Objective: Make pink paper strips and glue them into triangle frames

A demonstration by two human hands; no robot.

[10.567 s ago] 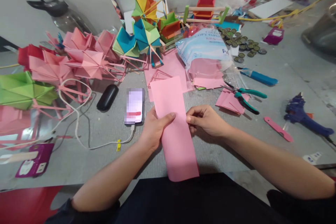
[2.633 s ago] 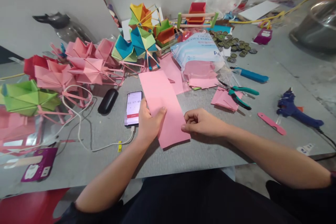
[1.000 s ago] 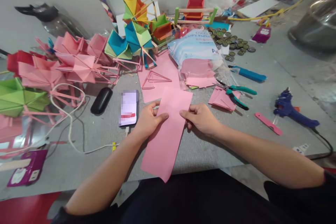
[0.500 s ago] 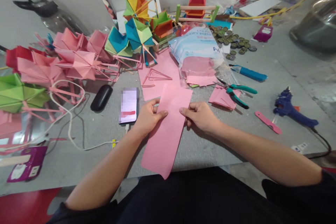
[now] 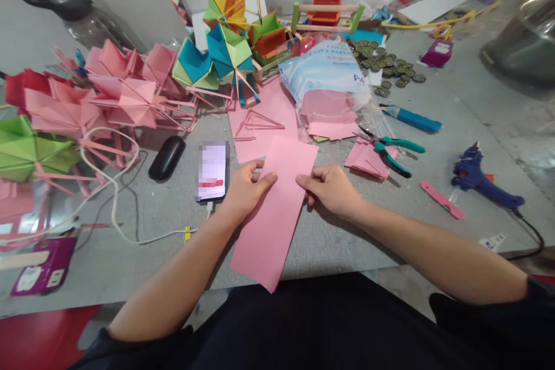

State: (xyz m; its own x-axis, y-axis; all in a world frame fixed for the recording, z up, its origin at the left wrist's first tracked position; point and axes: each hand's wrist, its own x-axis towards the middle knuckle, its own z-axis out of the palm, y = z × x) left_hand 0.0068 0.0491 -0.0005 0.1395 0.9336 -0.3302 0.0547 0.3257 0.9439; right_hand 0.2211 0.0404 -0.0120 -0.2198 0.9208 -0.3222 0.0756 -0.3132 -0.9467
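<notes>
With the clock centred on the pink paper strip [image 5: 280,214] and 12 pointing away from the person, the strip slants over the near part of the grey table [image 5: 347,251], its lowest corner, toward 6, reaching the table's edge. The left hand [image 5: 247,189] pinches its left side at 10, thumb on top and fingers behind. The right hand [image 5: 332,189] pinches the opposite side at 2 in the same way, thumb above and fingers curled beneath.

A purple packet [image 5: 45,266] lies between 8 and 9. At 3 are a pink folding knife [image 5: 442,201] and, beyond it, a blue glue gun [image 5: 489,186]. A smartphone [image 5: 212,172], plugged into a white cable [image 5: 115,199], sits at 10, a black oblong case [image 5: 167,159] past it. At 2, teal-handled pliers [image 5: 392,151] overlap small pink paper pieces [image 5: 366,161].

Farther on, a pink sheet [image 5: 281,104] lies at 12 beneath a thin pink paper frame [image 5: 262,123]. Pink folded-paper models [image 5: 136,103] crowd 10, teal-and-green ones [image 5: 229,49] stand at 11, and an A4 copy-paper bag [image 5: 327,72] lies at 1, before round metal discs [image 5: 388,63].
</notes>
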